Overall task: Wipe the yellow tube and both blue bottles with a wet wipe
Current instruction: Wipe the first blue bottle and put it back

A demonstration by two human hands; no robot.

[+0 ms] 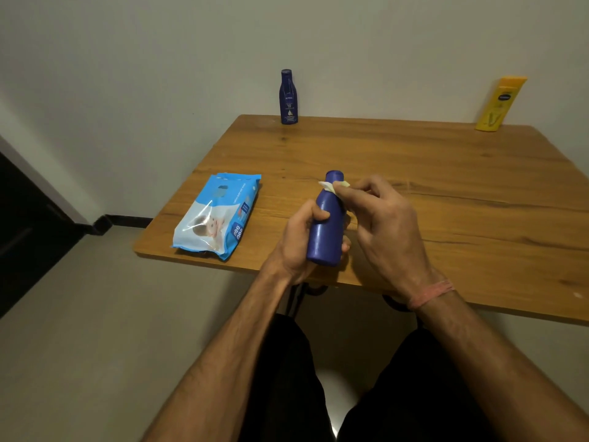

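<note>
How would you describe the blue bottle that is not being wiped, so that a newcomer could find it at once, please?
Start at the wooden table and follow its far edge along the wall to the left corner. The blue bottle stands upright there, alone and untouched. Unlike the bottle in the hands, it shows a white label.

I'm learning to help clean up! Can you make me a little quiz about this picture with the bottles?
1. True or false: the left hand grips the blue bottle.
2. What does the right hand pinch against the bottle's neck? A sponge, B wet wipe, C brush.
3. Fill in: the yellow tube stands at the table's far ____ corner.

Key: 1 true. 2 B. 3 right; the second blue bottle stands at the far left, the wipes pack nearer.
</note>
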